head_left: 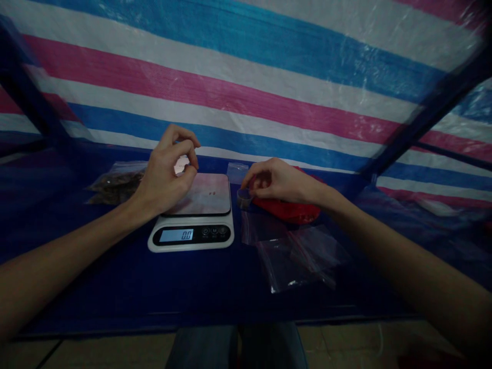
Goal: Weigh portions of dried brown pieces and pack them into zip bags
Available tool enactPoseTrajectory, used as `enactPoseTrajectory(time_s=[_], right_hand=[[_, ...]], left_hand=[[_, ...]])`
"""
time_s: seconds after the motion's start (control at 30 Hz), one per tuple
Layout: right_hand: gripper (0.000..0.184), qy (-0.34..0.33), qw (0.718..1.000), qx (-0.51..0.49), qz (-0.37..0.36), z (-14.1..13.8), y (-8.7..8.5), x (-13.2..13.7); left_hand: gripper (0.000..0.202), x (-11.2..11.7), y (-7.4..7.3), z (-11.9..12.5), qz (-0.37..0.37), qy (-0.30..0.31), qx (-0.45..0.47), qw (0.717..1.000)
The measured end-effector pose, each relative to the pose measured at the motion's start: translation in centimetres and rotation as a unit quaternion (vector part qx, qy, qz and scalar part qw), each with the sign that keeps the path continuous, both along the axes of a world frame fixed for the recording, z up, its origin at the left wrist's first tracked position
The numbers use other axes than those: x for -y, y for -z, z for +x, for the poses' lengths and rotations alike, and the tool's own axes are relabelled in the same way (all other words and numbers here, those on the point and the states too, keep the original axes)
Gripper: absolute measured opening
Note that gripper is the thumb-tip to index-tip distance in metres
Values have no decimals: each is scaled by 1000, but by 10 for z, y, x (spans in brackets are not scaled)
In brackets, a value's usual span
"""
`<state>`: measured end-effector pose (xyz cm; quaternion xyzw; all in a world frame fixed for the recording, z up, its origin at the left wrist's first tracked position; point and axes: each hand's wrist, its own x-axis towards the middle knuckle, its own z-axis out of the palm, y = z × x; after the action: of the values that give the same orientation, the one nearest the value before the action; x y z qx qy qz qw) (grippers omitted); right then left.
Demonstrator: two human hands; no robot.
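Denim-covered knees [234, 348] sat lowest in the frame, tucked under the edge of the dark blue table [154, 292]. Up on it, the white digital kitchen scale [192, 225] read 0.0, with two tiny specks [210, 193] on its glossy platform. Left hand [165, 174] hovered over the scale's rear left corner, fingers curled in, thumb and forefinger tips pinched together; whether anything sat between them, could not tell. Right hand [280, 182] was just right of the scale, fingers bent down around a small round clear cup [244, 198], gripping it low at the table surface, with a red plastic bundle [292, 210] lying under the wrist. Clear zip bags [300, 256] lay in a loose pile nearer the person, and a clear bag of brown bits [115, 185] rested left of the scale. Behind it all hung a blue, pink and white striped tarpaulin [246, 77].
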<state>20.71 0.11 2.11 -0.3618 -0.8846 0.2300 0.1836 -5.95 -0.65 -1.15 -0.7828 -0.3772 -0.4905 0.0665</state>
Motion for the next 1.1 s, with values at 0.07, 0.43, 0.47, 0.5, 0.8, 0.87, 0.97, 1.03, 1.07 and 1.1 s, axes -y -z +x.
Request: enactPoseTrajectory(time_s=[0.07, 0.43, 0.47, 0.5, 0.8, 0.87, 0.97, 1.03, 1.07, 1.1], right_hand=[[22, 41, 997, 20, 58, 15, -9, -1], [24, 52, 978, 196, -39, 74, 4, 1], [21, 46, 980, 189, -35, 74, 7, 1], [18, 37, 982, 179, -35, 73, 10, 1], [12, 6, 999, 40, -20, 83, 16, -5], [11, 24, 1000, 2, -20, 86, 10, -6], [10, 51, 998, -27, 31, 81, -3, -6], [9, 57, 994, -49, 77, 68, -12, -2], [10, 51, 993, -57, 93, 60, -16, 1], [10, 35, 993, -55, 100, 50, -19, 4]], left_hand=[[15, 0, 0, 0, -4, -6, 5, 1000], [14, -1, 2, 0, 6, 9, -4, 1000], [14, -1, 2, 0, 4, 8, -3, 1000], [14, -1, 2, 0, 3, 8, -3, 1000], [13, -4, 2, -2, 7, 26, 2, 1000], [15, -5, 3, -4, 12, 35, 2, 999], [19, -6, 4, -4, 15, 39, 3, 999], [20, -6, 5, -4, 12, 41, 0, 999], [20, -6, 5, -4, 12, 43, -2, 999], [20, -6, 5, -3, 13, 46, -3, 999]])
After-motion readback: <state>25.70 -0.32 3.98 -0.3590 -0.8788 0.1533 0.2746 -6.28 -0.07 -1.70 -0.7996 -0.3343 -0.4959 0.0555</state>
